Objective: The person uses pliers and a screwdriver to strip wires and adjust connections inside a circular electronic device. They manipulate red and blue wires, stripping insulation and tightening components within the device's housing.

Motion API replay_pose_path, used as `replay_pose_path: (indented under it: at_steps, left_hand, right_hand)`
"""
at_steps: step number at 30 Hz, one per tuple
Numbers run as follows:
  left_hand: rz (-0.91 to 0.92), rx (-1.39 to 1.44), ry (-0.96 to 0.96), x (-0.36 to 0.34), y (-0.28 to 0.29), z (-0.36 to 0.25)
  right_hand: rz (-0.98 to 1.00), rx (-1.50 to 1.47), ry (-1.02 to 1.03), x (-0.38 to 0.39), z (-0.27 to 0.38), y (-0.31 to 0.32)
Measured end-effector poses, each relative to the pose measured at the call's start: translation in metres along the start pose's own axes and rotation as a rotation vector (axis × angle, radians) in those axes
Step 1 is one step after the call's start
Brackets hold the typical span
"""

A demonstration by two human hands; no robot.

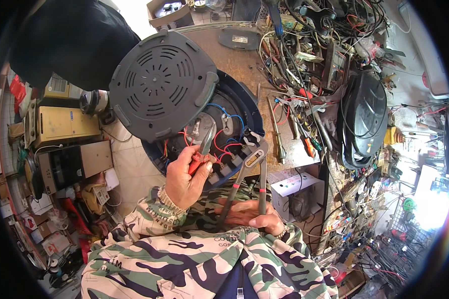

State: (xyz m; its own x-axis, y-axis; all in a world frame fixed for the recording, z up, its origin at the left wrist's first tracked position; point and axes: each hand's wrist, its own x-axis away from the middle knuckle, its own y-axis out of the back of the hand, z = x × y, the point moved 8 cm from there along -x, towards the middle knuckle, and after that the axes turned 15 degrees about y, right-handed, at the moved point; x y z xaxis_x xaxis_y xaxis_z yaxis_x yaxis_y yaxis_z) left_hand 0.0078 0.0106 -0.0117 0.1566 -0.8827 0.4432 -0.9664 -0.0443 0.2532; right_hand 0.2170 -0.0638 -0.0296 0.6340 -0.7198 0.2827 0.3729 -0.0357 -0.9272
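A round dark blue appliance housing [252, 102] lies open on the bench edge before me, with red and blue wires inside. Its black slotted cover [154, 82] is off and tilts over the far left of the housing. My left hand [183, 182] is closed round the red handles of pliers [204, 147], whose grey pointed jaws reach over the wiring. My right hand [252, 218], low near my lap, is closed on the dark grey handles of slip-joint pliers [253, 158]. The jaws of these are at the housing's right rim; whether they grip it I cannot tell.
Screwdrivers [279, 142] and other hand tools lie on the wooden bench [234, 62] to the right. Tangled cables and a black domed shell [366, 119] crowd beyond them. A white box [297, 187] stands under the bench. Yellow and dark appliances [67, 127] stand at left.
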Motion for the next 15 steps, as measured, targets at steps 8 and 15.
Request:
replay_pose_path:
  at_steps: [8,15]
  left_hand:
    - [0.018,-0.059,0.023,-0.004,-0.002,0.002]
    - [-0.013,-0.101,-0.077,-0.042,-0.022,-0.052]
  right_hand:
    - [0.015,0.016,0.013,-0.006,-0.008,-0.002]
    - [0.062,0.211,0.159,0.026,0.032,0.007]
